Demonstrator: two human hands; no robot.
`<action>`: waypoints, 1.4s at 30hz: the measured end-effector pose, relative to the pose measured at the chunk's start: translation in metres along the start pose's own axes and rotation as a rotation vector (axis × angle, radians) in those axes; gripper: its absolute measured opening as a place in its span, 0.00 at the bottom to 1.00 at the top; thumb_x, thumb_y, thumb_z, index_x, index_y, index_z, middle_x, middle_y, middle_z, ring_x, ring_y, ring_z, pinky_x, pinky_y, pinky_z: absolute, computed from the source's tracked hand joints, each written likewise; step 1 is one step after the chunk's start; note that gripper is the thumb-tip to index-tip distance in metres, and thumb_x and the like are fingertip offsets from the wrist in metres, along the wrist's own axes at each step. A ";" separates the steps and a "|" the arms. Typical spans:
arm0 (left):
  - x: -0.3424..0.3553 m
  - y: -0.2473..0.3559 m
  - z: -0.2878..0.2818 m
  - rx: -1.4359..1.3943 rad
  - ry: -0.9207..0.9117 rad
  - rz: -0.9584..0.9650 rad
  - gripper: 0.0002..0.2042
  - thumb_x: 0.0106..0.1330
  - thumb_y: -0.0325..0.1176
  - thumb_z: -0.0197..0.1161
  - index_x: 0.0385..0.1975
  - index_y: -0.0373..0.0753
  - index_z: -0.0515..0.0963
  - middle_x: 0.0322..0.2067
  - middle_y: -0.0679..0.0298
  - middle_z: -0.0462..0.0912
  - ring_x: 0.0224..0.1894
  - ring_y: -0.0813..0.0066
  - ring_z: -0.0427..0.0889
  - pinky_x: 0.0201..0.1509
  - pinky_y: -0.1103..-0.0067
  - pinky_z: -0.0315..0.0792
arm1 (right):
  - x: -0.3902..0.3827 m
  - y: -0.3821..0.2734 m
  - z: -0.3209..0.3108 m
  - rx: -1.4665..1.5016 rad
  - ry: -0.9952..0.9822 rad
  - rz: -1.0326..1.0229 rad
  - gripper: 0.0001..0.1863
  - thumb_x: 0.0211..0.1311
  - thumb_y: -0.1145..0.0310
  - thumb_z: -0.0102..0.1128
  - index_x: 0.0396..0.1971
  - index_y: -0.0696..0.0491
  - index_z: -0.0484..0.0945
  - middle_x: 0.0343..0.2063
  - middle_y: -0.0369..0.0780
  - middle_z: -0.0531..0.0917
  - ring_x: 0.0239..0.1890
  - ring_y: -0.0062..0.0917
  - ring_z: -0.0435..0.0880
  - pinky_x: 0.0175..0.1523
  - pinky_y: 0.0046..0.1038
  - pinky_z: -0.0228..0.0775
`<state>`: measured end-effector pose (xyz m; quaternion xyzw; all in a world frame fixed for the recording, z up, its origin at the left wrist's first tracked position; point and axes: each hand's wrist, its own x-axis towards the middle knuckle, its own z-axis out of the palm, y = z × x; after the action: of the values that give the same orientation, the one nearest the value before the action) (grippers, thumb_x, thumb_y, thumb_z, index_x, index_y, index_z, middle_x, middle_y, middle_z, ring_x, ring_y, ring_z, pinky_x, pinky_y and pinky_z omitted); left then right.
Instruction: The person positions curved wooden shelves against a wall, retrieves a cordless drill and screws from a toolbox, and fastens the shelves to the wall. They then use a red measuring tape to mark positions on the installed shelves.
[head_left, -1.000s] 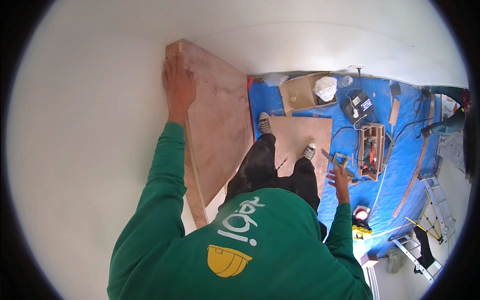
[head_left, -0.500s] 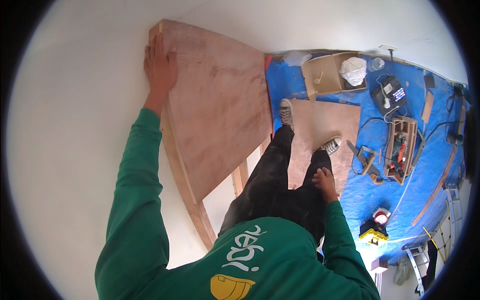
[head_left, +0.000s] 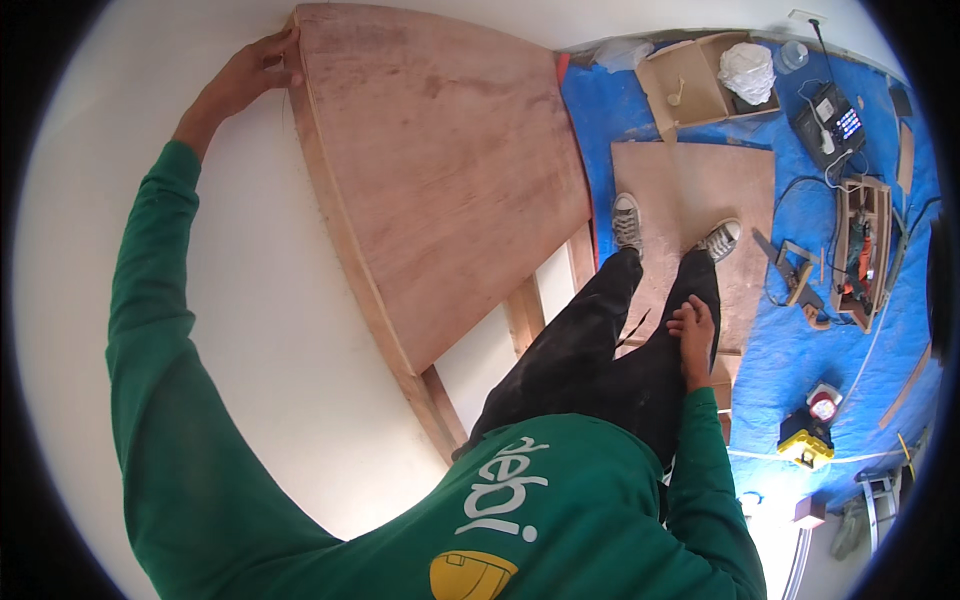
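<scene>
A large reddish-brown plywood panel [head_left: 450, 170] is fixed over a timber frame [head_left: 350, 250] against the white wall. At the panel's far left corner, my left hand [head_left: 245, 75] touches the edge with its fingertips, thumb and fingers apart. Whether the fingertips press on the edge or only rest there is hard to see. My right hand [head_left: 694, 335] hangs in front of my right leg, loosely bent, fingers apart and holding nothing. Below the panel, frame uprights [head_left: 524, 315] show with openings between them.
I stand on a plywood sheet [head_left: 690, 185] over blue tarp [head_left: 765, 390]. Nearby lie an open cardboard box [head_left: 690, 85], a black power unit [head_left: 828, 125], a wooden toolbox [head_left: 862, 250] with a drill, a handsaw [head_left: 775, 250], cables, and a yellow-and-black work light [head_left: 806, 449].
My left hand has gone from lying flat over the panel's edge to touching its far corner with the fingertips. My view has shifted, and my right hand's fingers have loosened.
</scene>
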<state>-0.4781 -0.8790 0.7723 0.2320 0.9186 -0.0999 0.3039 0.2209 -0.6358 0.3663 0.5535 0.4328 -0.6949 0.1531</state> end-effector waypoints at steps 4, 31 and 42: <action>-0.012 0.007 0.020 0.116 0.055 0.004 0.51 0.64 0.42 0.79 0.83 0.38 0.53 0.80 0.50 0.59 0.80 0.50 0.62 0.84 0.63 0.59 | -0.004 0.011 0.004 0.102 0.032 0.062 0.26 0.81 0.63 0.55 0.71 0.60 0.70 0.39 0.42 0.85 0.33 0.22 0.86 0.37 0.23 0.81; -0.006 -0.016 0.040 -0.006 0.173 0.192 0.53 0.52 0.42 0.82 0.80 0.35 0.60 0.81 0.48 0.57 0.79 0.49 0.63 0.83 0.67 0.58 | 0.013 0.012 0.010 0.001 -0.068 0.000 0.18 0.77 0.59 0.60 0.59 0.54 0.78 0.34 0.39 0.85 0.28 0.26 0.88 0.32 0.27 0.83; -0.065 0.040 0.189 -0.209 0.856 -0.026 0.24 0.72 0.23 0.53 0.69 0.28 0.73 0.71 0.44 0.72 0.74 0.38 0.67 0.81 0.60 0.61 | -0.076 -0.071 -0.120 -0.156 0.107 -0.078 0.20 0.76 0.55 0.60 0.58 0.53 0.77 0.39 0.42 0.86 0.34 0.29 0.89 0.36 0.32 0.80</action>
<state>-0.3156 -0.9292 0.6600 0.2090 0.9697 0.0947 -0.0834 0.2742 -0.5221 0.4644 0.5590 0.5144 -0.6340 0.1452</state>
